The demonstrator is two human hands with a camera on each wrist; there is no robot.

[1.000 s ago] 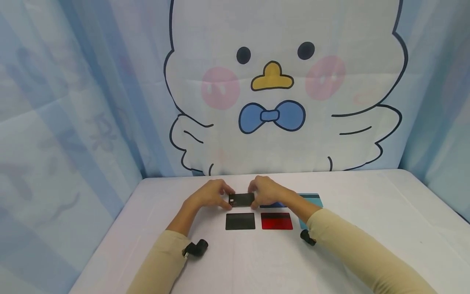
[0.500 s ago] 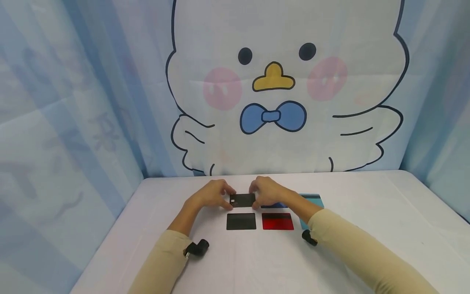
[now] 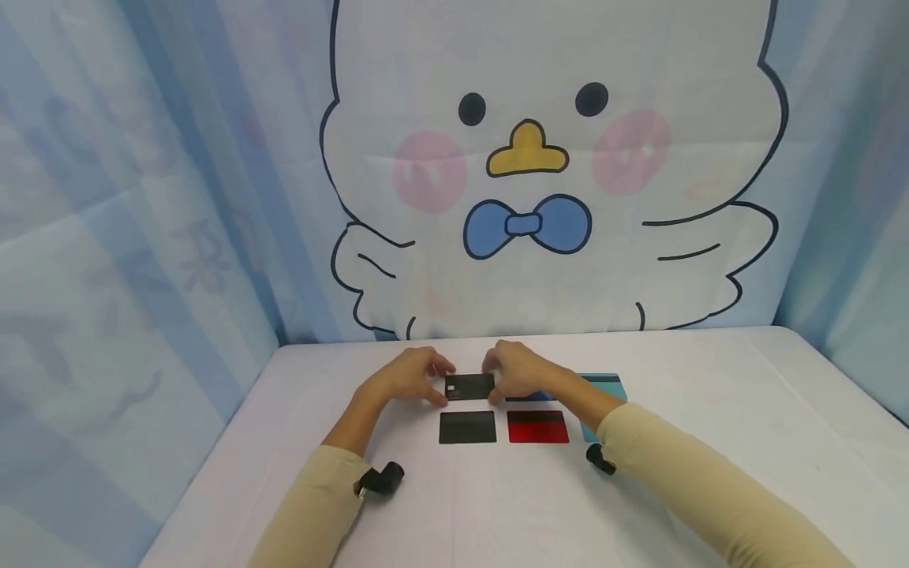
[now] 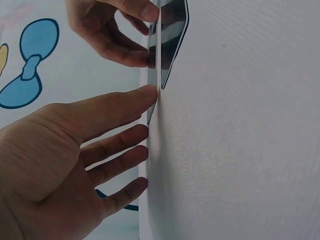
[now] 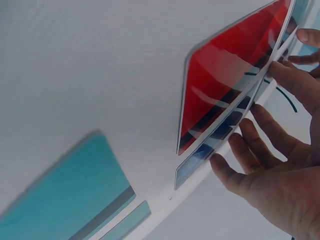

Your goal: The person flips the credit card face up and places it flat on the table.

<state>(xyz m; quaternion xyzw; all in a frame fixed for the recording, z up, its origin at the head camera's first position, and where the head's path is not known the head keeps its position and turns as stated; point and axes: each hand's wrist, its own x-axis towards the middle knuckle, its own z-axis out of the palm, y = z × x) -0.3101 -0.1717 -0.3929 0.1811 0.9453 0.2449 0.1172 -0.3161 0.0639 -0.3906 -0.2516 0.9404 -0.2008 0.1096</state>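
At the far side of the table, a black bank card (image 3: 469, 386) with a small chip lies between both hands. My left hand (image 3: 405, 376) holds its left end, thumb at the near corner and index finger at the far one. On the right end, my right hand (image 3: 521, 371) spans the card the same way with thumb and fingertips. In the left wrist view the left hand (image 4: 65, 160) has its thumb tip right at the card's corner, other fingers spread. The right wrist view shows the right hand (image 5: 280, 160) beside the blue card (image 5: 215, 142).
A second black card (image 3: 468, 427) and a red card (image 3: 537, 427) form a nearer row. Right of them lie two teal cards, a far one (image 3: 604, 384) and a near one (image 3: 587, 434) partly hidden by the right forearm. A printed curtain (image 3: 525, 276) hangs behind the table.
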